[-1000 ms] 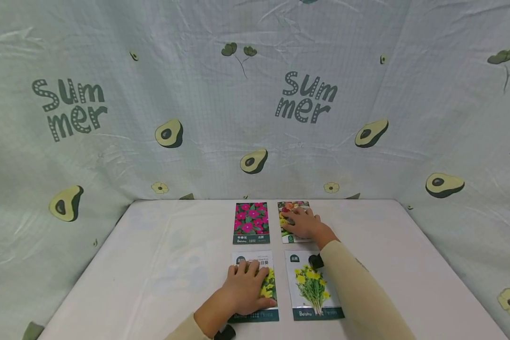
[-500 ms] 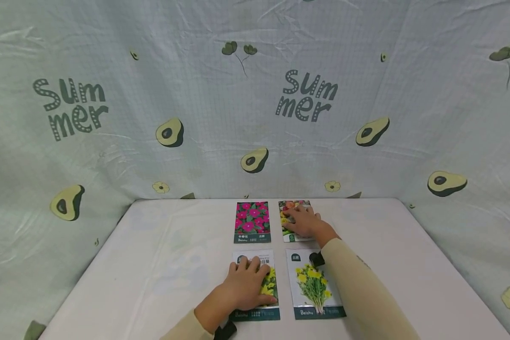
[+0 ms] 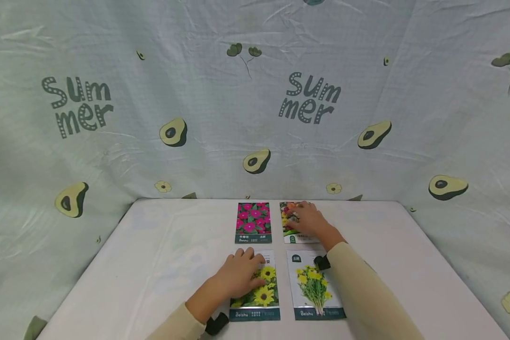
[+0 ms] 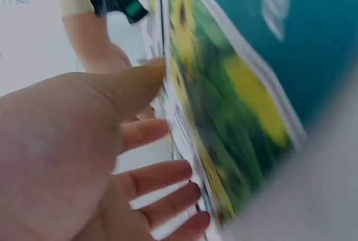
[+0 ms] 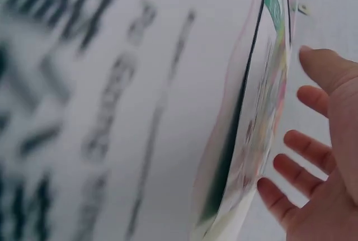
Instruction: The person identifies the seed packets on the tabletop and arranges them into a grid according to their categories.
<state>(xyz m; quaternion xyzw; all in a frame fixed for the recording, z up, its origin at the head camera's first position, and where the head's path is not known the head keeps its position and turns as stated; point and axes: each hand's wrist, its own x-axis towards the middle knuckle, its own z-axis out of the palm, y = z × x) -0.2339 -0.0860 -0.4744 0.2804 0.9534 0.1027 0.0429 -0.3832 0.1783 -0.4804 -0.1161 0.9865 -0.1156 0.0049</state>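
Observation:
My left hand (image 3: 240, 271) is over the front left seed packet (image 3: 263, 295), printed with yellow daisy-like flowers. Its fingers are spread and loosely bent, covering the packet's upper left. In the left wrist view the thumb and fingertips of that hand (image 4: 61, 146) come right up to the packet face (image 4: 201, 67). My right hand (image 3: 310, 221) reaches over the back right packet (image 3: 290, 230), which has a colourful print, and hides most of its right side. The right wrist view has this hand (image 5: 324, 140) with fingers apart, tips close to the packet's face (image 5: 268, 107).
Two more packets lie flat on the white table (image 3: 187, 264): one with pink flowers (image 3: 253, 219) at the back left, one with a yellow-flowered bunch (image 3: 312, 283) at the front right, partly under the right sleeve. A printed curtain (image 3: 212, 104) stands behind the table.
My left hand has shifted left and slightly away from me, uncovering more of the yellow flowers on its packet. The right hand has moved slightly right over its packet. The packets stay in place.

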